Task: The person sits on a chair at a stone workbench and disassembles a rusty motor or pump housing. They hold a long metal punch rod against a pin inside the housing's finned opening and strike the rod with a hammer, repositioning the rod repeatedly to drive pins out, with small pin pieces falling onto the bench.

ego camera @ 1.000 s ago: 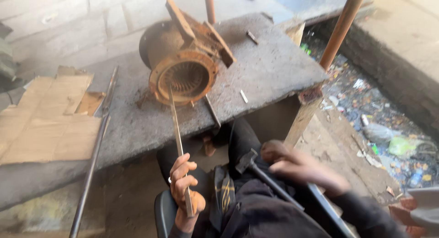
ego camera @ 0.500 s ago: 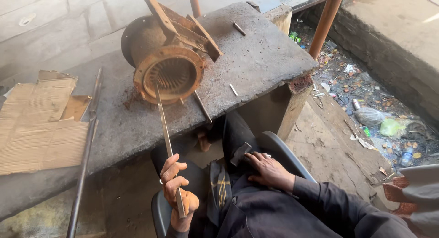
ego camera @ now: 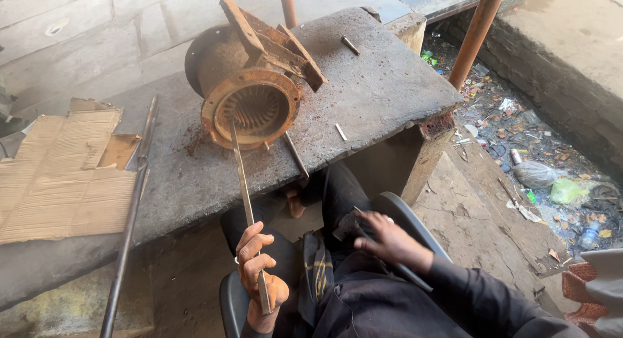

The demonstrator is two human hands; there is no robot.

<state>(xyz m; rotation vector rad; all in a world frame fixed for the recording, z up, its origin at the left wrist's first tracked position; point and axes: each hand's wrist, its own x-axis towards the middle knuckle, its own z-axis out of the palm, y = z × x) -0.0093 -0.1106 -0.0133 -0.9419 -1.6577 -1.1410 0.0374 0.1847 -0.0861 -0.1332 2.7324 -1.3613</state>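
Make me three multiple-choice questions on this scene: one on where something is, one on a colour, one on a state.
1. Where does the far end of the long metal rod rest?
A. on the cardboard
B. at the mouth of the rusty motor housing
C. in the gutter

2. What colour is the cardboard sheet?
A. brown
B. blue
C. white

3. What is the left hand doing?
A. lying open
B. gripping the rod
C. touching the cardboard

B: the rod's tip meets the housing's rim. A: it is plain brown. B: the fingers wrap the rod.

Dark long sleeve [ego camera: 480,292], dark trousers [ego camera: 337,195], bare foot [ego camera: 295,202].
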